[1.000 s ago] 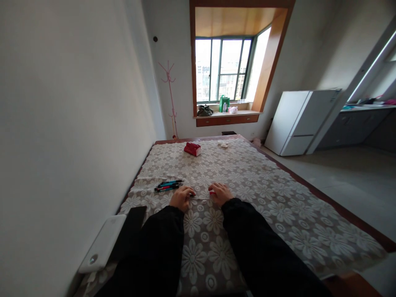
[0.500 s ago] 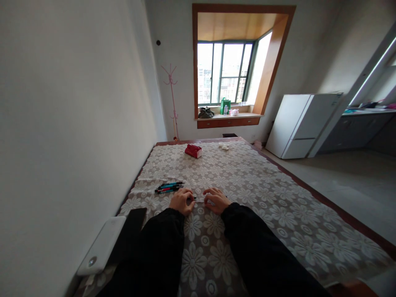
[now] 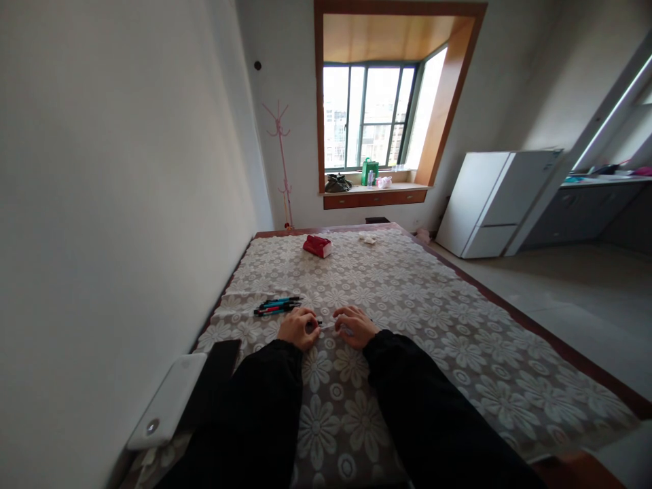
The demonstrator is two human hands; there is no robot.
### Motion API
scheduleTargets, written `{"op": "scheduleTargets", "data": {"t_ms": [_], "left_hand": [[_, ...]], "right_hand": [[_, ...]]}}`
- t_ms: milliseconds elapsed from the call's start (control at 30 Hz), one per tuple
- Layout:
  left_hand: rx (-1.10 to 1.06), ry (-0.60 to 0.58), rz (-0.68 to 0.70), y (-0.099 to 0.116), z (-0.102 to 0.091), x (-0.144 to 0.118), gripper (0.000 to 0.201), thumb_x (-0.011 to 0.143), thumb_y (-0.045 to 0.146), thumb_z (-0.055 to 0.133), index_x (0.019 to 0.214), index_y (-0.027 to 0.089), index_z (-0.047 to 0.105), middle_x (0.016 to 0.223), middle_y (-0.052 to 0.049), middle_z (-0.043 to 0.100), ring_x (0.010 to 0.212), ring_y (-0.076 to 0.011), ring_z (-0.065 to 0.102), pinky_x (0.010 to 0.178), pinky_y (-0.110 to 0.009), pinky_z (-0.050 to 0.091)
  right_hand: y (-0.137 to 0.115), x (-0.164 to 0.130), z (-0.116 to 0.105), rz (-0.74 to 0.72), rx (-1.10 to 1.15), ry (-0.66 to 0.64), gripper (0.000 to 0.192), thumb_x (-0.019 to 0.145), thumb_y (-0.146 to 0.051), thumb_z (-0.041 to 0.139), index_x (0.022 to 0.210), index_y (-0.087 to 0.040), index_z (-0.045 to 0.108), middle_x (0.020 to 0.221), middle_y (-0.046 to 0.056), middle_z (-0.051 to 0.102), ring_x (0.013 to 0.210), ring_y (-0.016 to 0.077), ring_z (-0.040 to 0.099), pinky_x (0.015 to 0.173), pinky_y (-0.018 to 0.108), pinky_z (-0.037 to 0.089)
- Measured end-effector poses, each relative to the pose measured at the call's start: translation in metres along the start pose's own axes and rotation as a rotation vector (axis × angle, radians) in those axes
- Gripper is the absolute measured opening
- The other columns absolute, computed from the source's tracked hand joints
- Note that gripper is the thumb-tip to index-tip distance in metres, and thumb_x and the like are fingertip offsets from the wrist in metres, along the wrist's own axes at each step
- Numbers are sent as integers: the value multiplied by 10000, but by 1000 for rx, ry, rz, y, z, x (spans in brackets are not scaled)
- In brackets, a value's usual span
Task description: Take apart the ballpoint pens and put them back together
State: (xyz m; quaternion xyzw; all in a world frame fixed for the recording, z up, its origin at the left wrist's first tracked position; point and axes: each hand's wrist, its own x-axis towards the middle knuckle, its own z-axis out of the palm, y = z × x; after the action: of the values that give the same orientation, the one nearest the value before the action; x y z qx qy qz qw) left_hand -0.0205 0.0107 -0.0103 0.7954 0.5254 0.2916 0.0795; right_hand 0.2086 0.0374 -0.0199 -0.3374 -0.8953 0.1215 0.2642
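Observation:
My left hand [image 3: 298, 329] rests low over the patterned tablecloth, its thumb and fingers curled into a ring. A small dark tip shows at its fingertips, but the rest of that piece is hidden. Just to the right, my right hand [image 3: 355, 327] is bent with its fingers curled down, and a tiny dark end pokes out behind it. What it holds is too small to name. A thin pale line seems to lie in the narrow gap between the hands. Several pens [image 3: 278, 306], with black, blue and red parts, lie side by side just beyond my left hand.
A flower-patterned tablecloth [image 3: 318, 424] covers the table. Near my left sleeve lie a white device [image 3: 166, 404] and a dark flat object [image 3: 216, 370]. A red packet [image 3: 316, 246] and a crumpled white item [image 3: 367, 239] sit toward the far end. The wall borders the left side.
The whole view has shifted very slightly. Both hands keep nearly the same pose and place, and the pens have not moved.

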Motion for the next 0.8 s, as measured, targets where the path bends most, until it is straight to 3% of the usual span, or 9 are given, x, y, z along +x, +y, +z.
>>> {"op": "scheduleTargets", "data": {"t_ms": [200, 367, 800], "left_hand": [[-6, 13, -27, 2, -3, 1, 150, 680, 143, 613, 801, 222, 652, 993, -37, 656, 1017, -228, 554, 929, -346, 421], [13, -52, -40, -2, -1, 1, 262, 648, 103, 564, 863, 227, 649, 959, -39, 659, 990, -235, 562, 882, -340, 425], [27, -81, -20, 2, -3, 1, 188, 703, 156, 606, 863, 233, 665, 978, -34, 680, 1030, -233, 565, 910, -335, 426]], "right_hand": [[6, 1, -10, 188, -68, 134, 387, 612, 11, 476, 880, -224, 627, 1047, 40, 638, 1032, 218, 531, 918, 352, 382], [6, 0, -9, 251, -109, 54, 350, 672, -59, 522, 947, -236, 648, 1043, 37, 646, 1026, 235, 529, 916, 363, 364], [2, 0, -5, 239, -138, -8, 237, 758, -113, 549, 923, -230, 672, 1005, 44, 640, 1006, 217, 527, 869, 338, 372]]}}
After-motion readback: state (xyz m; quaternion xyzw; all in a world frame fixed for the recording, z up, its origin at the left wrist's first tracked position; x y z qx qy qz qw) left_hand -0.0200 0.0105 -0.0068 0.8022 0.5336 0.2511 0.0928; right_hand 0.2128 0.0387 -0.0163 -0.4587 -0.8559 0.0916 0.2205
